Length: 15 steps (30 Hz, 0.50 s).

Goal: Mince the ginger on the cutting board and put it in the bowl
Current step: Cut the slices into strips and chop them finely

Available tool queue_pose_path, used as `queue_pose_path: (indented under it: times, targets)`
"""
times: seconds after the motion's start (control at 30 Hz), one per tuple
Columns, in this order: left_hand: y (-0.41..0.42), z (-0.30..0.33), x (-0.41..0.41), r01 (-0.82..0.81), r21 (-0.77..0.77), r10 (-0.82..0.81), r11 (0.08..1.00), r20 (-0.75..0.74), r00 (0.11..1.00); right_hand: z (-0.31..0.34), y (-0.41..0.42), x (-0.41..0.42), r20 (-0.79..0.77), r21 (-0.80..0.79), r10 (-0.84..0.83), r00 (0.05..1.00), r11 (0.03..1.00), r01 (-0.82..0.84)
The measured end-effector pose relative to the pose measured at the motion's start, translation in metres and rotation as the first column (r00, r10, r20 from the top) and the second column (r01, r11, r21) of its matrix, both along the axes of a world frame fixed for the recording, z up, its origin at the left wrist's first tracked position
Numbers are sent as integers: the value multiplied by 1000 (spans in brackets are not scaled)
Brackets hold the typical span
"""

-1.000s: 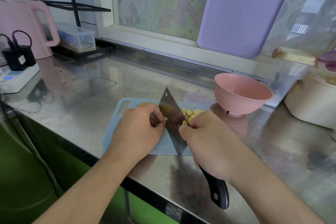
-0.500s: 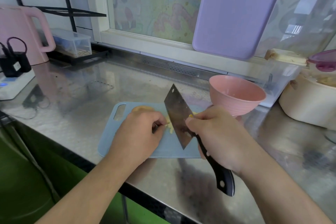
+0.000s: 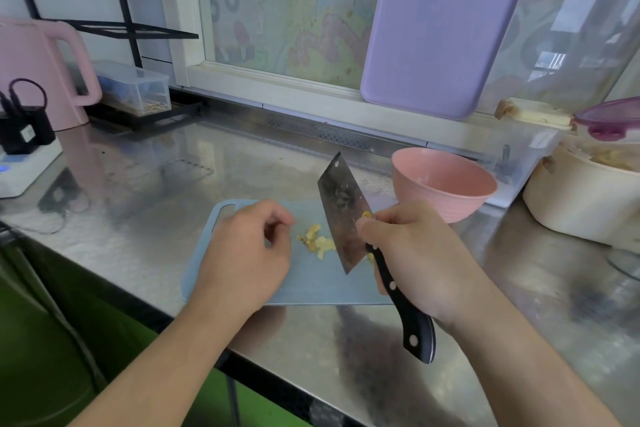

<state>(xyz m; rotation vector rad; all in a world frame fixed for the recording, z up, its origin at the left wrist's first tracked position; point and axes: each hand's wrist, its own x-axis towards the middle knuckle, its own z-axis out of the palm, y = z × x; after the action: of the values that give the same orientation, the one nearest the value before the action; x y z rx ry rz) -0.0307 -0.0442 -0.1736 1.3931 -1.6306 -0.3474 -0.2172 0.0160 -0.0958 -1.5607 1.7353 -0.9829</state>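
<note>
A pale blue cutting board point(image 3: 311, 284) lies on the steel counter near its front edge. A small heap of yellow chopped ginger point(image 3: 318, 241) sits in the board's middle. My right hand point(image 3: 419, 253) grips the black handle of a cleaver point(image 3: 343, 208), whose blade stands tilted just right of the ginger, with one bit of ginger stuck to it. My left hand point(image 3: 247, 253) rests on the board left of the ginger, fingers curled with nothing in them. A pink bowl point(image 3: 441, 184) stands behind the board's right end.
A pink kettle point(image 3: 41, 73) and a white power strip point(image 3: 24, 166) are at far left. A clear box point(image 3: 133, 87) sits under a black rack. A purple board point(image 3: 446, 24) leans on the window. A cream pot point(image 3: 588, 194) and clear container point(image 3: 530, 146) stand at right.
My left hand has drawn back to the left off the ginger, uncovering the chopped heap. The cleaver has lifted and shifted slightly right, and the view has tilted upward.
</note>
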Motion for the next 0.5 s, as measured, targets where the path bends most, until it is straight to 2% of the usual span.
queue_pose_path:
  times: [0.1, 0.23, 0.3, 0.5]
  targets:
    - [0, 2, 0, -80, -62, 76, 995, -54, 996, -6, 1, 7, 0, 21, 22, 1000, 1000, -22]
    - [-3, -1, 3, -127, -97, 133, 987, 55, 990, -16, -1, 21, 46, 74, 31, 998, 997, -34]
    - [-6, -2, 5, -139, -60, 144, 988, 89, 986, -21, -2, 27, 57, 103, 30, 998, 994, -36]
    - [-8, -2, 4, -136, 120, 120, 983, 129, 984, -25, -9, 20, -62, 114, -5, 998, 993, 12]
